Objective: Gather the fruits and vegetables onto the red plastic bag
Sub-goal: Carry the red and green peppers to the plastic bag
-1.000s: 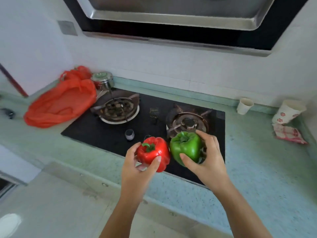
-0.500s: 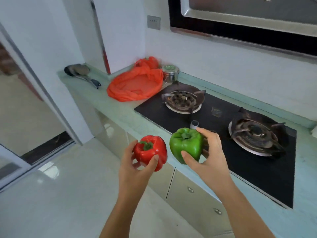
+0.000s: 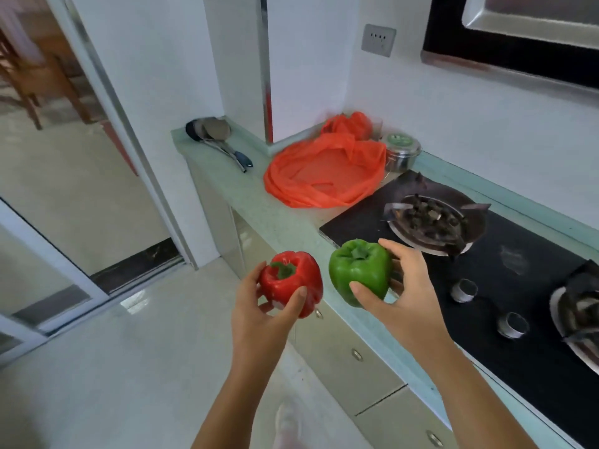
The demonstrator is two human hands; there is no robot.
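My left hand (image 3: pixel 259 314) grips a red bell pepper (image 3: pixel 288 283), stem up, out over the floor in front of the counter edge. Just to its right, my right hand (image 3: pixel 405 296) grips a green bell pepper (image 3: pixel 358 273) above the counter's front edge. The two peppers are side by side, a small gap between them. The red plastic bag (image 3: pixel 324 171) lies spread flat on the pale green counter (image 3: pixel 259 205), up and beyond both hands, with nothing on it.
A black gas hob (image 3: pixel 505 270) with two burners and two knobs fills the counter to the right. A steel lidded tin (image 3: pixel 402 153) stands behind the bag. Ladles (image 3: pixel 214 134) lie at the counter's far left end. A sliding door frame stands left.
The view has swung left and nearer: the bag now sits ahead of the hands instead of far left. Both hands still hold their peppers side by side.
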